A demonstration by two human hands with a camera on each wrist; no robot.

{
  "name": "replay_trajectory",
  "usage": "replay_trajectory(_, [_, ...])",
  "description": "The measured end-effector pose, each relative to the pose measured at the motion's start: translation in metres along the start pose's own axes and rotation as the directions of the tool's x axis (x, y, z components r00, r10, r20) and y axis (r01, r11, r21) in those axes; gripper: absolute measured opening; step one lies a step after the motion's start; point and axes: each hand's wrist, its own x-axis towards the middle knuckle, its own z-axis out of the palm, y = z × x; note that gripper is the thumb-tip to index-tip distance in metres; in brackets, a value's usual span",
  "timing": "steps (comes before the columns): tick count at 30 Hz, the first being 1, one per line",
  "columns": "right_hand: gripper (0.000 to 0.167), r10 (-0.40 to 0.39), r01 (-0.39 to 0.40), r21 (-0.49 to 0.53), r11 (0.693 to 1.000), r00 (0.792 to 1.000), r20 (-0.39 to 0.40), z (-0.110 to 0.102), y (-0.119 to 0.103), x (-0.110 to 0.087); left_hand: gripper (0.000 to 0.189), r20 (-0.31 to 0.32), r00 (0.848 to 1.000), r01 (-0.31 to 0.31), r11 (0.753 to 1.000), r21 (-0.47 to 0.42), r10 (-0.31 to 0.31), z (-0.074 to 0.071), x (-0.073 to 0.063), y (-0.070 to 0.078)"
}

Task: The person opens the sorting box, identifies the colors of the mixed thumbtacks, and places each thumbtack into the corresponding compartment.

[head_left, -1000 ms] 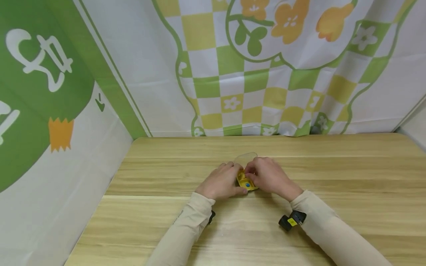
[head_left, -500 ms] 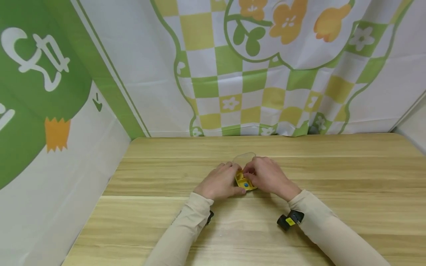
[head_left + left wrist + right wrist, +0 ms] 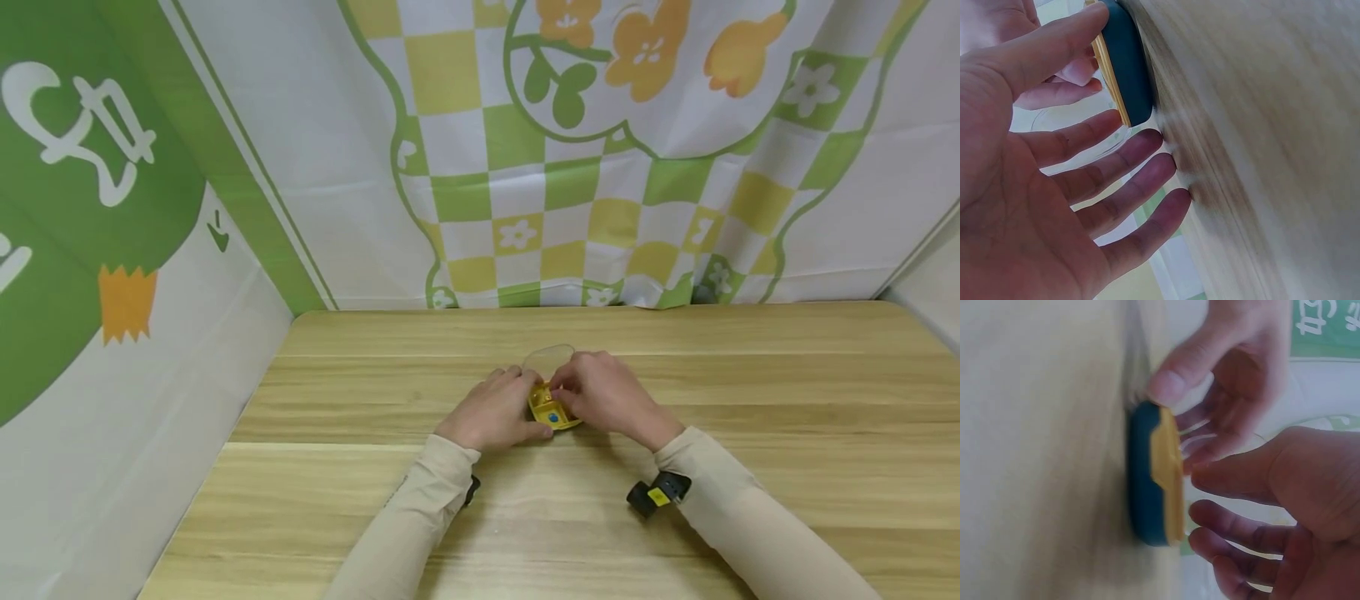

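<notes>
On the table stands a small pill box [image 3: 543, 410] with a yellow compartment tray. Its teal base [image 3: 1146, 487] shows in the right wrist view. A clear lid [image 3: 548, 360] is swung back on the far side. One near compartment holds a blue pill [image 3: 553, 417]. My left hand [image 3: 495, 412] grips the box from the left, thumb at the near edge, index finger at the far edge. My right hand [image 3: 606, 398] reaches over the right side, thumb and fingertips bent down at the tray; I cannot tell whether they pinch anything.
The wooden table [image 3: 375, 400] surrounds the box and forearms. A patterned cloth curtain [image 3: 570, 200] hangs behind its far edge, and a green and white cloth [image 3: 187, 275] stands to the left. Black cameras are strapped on both wrists.
Both hands stay at the box, with only slight motion of the right fingers over the tray. The head view has shifted a little.
</notes>
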Motion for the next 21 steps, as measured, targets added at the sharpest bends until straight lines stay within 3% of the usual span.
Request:
replay_trajectory(10, [0.006,-0.001,-0.003,0.039,0.999,0.996,0.091,-0.028,0.019,-0.002,0.065,0.000,1.000,0.008,1.000,-0.001,-0.008,0.000,0.000,0.001])
replay_trajectory(21, [0.009,0.084,-0.096,0.128,0.987,0.992,0.097,-0.043,0.034,-0.003,0.070,-0.007,1.000,0.006,0.997,-0.071,-0.006,-0.005,-0.001,0.001])
